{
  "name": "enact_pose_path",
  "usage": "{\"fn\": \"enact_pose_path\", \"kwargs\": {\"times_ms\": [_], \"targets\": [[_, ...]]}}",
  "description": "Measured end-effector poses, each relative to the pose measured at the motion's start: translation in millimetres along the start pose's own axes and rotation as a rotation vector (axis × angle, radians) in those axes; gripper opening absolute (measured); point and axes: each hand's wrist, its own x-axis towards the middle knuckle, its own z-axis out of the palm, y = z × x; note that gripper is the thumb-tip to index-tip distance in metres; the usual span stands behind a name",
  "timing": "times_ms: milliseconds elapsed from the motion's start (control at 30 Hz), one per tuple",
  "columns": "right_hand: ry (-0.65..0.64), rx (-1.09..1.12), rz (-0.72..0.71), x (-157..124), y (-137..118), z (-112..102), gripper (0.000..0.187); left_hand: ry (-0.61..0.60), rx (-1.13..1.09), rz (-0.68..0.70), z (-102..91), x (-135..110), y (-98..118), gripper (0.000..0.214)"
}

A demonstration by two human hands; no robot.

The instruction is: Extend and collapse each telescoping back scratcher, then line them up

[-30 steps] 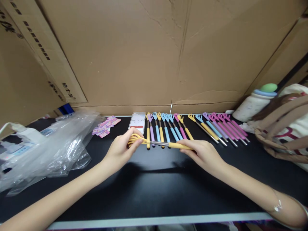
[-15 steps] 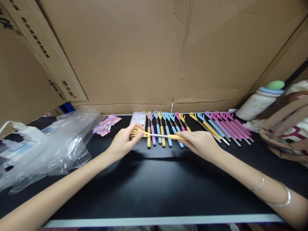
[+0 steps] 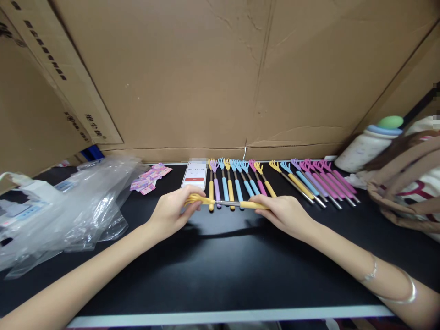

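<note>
A yellow back scratcher (image 3: pixel 227 203) with a metal shaft lies level between my two hands, above the black tabletop (image 3: pixel 220 270). My left hand (image 3: pixel 175 206) is closed around its clawed head. The fingers of my right hand (image 3: pixel 283 211) pinch its yellow handle. Behind it, a row of back scratchers (image 3: pixel 238 183) in yellow, purple, blue and pink lies with claws toward the back. Further right is a second group of back scratchers (image 3: pixel 319 181), their metal ends pointing toward me.
A phone (image 3: pixel 194 174) showing a running timer lies behind my left hand, with small printed cards (image 3: pixel 151 178) to its left. Clear plastic bags (image 3: pixel 85 206) cover a power strip (image 3: pixel 24 211) at left. A bottle (image 3: pixel 367 146) and a bag (image 3: pixel 402 188) stand at right. Cardboard (image 3: pixel 192 82) walls the back.
The held back scratcher has come slightly lower and nearer to me, and its exposed metal shaft looks a little shorter. Both hands keep their hold.
</note>
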Motion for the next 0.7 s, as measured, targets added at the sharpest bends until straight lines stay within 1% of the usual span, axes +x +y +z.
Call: {"fn": "enact_pose_path", "kwargs": {"times_ms": [100, 167, 200, 233, 300, 400, 467, 567, 633, 700], "targets": [[-0.017, -0.009, -0.017, 0.3, 5.1, -1.4, 0.023, 0.042, 0.261, 0.240, -6.2, -1.9, 1.3, 0.018], [-0.010, -0.034, -0.017, 0.5, 11.9, -5.1, 0.024, 0.052, 0.398, 0.338, -10.5, -2.7, 5.4, 0.018], [-0.001, -0.047, -0.009, 0.5, 16.4, -7.9, 0.024, 0.055, 0.441, 0.358, -12.6, -3.0, 7.8, 0.019], [0.009, -0.059, 0.009, 0.4, 21.6, -11.4, 0.025, 0.064, 0.466, 0.362, -14.7, -3.3, 10.3, 0.020], [0.035, -0.086, 0.074, -0.2, 33.7, -19.9, 0.027, 0.092, 0.487, 0.324, -18.7, -3.7, 14.2, 0.024], [0.104, -0.130, 0.229, -1.7, 53.4, -34.7, 0.032, 0.137, 0.509, 0.283, -22.6, -3.7, 16.3, 0.026], [0.113, -0.169, 0.332, -3.6, 64.6, -43.9, 0.036, 0.106, 0.548, 0.288, -22.2, -3.5, 15.6, 0.024], [0.026, -0.274, 0.447, -8.8, 75.7, -53.5, 0.040, 0.007, 0.606, 0.265, -16.4, -3.9, 13.2, 0.026], [-0.048, -0.378, 0.514, -13.4, 79.1, -56.1, 0.040, -0.059, 0.599, 0.230, -11.0, -4.8, 11.4, 0.027], [-0.117, -0.459, 0.547, -17.7, 80.5, -55.9, 0.041, -0.103, 0.571, 0.200, -6.5, -6.1, 10.2, 0.026]]}}
